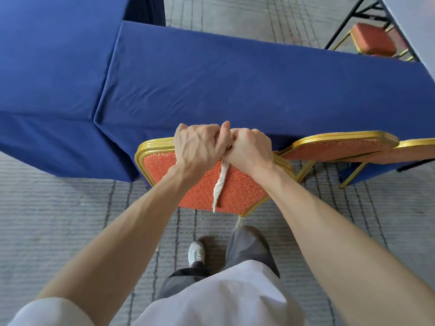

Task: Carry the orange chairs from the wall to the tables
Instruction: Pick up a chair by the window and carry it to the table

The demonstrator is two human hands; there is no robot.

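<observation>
Held the orange chair [244, 189] by the gold top rail of its backrest, hard up against the front drape of the blue-covered bench [235, 90]. Clamped on with the left grip [197, 147] and the right grip [249, 149] side by side, thumbs touching, fingers curled over the rail and mostly hidden behind it. Had a twisted white cord [219, 184] trapped somewhere between the two, with its tail hanging down the orange padding. Could not tell which grip actually pinched it.

Risked several things from there, by judgement. Bunched together at the middle of the rail, so gave little leverage against twist; likely to yaw or swing a leg if lifted or shoved. Stood very near the neighbouring chair [339, 147] on the right, liable to knock gold on gold if slid that way. Could drag or snag the drape by pushing the seat further under. Left the cord loose enough to catch under a leg or a foot. Kept a rear leg close to the trouser leg and the white shoe [196, 252], so easy to set down on toes or bark a shin.
</observation>
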